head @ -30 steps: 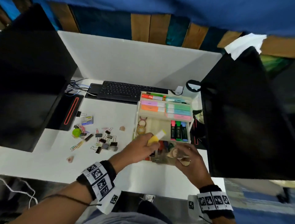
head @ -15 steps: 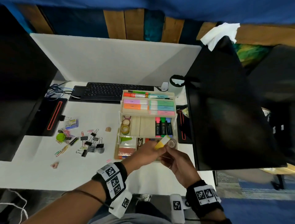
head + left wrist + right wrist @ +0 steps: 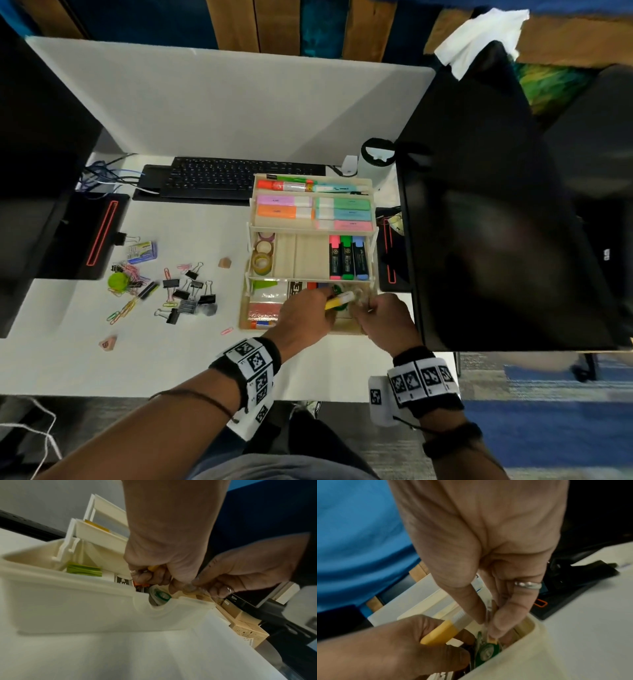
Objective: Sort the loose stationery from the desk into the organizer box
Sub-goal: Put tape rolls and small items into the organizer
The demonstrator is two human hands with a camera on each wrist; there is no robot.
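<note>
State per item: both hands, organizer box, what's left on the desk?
left hand: grips yellow highlighter, over bottom tier
right hand: pinches clear tape roll, lowering into box
organizer box: open, tiers fanned out
binder clips: loose on desk
paper clips: loose pile

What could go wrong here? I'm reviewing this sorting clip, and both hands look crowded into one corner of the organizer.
1. The left hand grips a yellow highlighter while the right hand pinches a clear tape roll beside it; they may bump and drop one.
2. The organizer box's bottom compartment already holds a green tape dispenser, so the roll might jam.
3. Binder clips are unsorted and easy to forget.
</note>
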